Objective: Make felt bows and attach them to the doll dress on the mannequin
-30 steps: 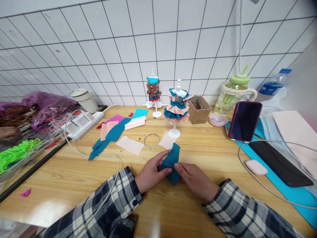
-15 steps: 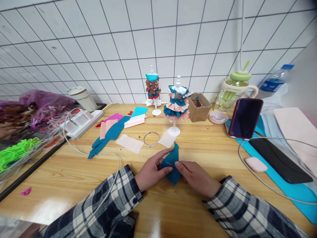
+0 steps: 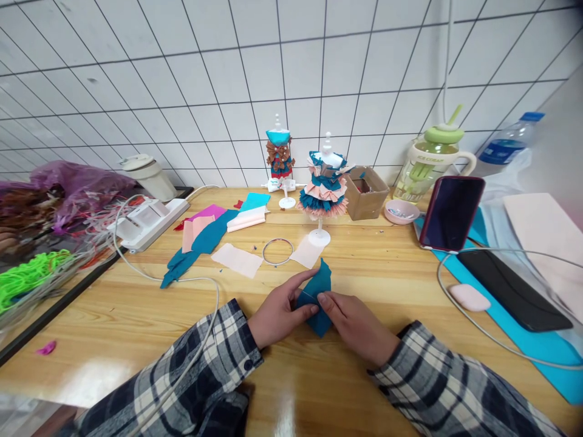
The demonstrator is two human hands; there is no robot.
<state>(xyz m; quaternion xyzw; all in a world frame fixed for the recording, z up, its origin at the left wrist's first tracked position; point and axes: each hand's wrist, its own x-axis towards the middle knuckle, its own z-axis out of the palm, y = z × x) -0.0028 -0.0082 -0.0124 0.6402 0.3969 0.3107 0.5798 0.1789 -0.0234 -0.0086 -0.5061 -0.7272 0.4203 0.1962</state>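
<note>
A dark teal piece of crepe paper (image 3: 322,280) is held between both hands over the wooden table. My left hand (image 3: 282,312) is closed on its left side, thumb in front. My right hand (image 3: 357,318) pinches it from the right, and a thin pale line, like a needle or thread, crosses the paper at these fingertips. Just beyond lie a pale pink sheet (image 3: 307,251) and a thin ring (image 3: 278,252). Behind them stands a small dress form (image 3: 322,193) in teal and pink ruffles; a second form (image 3: 279,159) in brown and red stands farther back.
Crepe pieces (image 3: 212,235) lie at centre left, near a power strip (image 3: 159,224) whose cable passes over my left sleeve. At the right are a cardboard box (image 3: 368,203), a pink bowl (image 3: 401,212), a jug (image 3: 421,167), a propped phone (image 3: 452,212) and a flat black phone (image 3: 512,291).
The view has tilted slightly, so the scene sits a little higher. The thin line on the teal paper looks longer, and my right fingertips have shifted slightly left.
</note>
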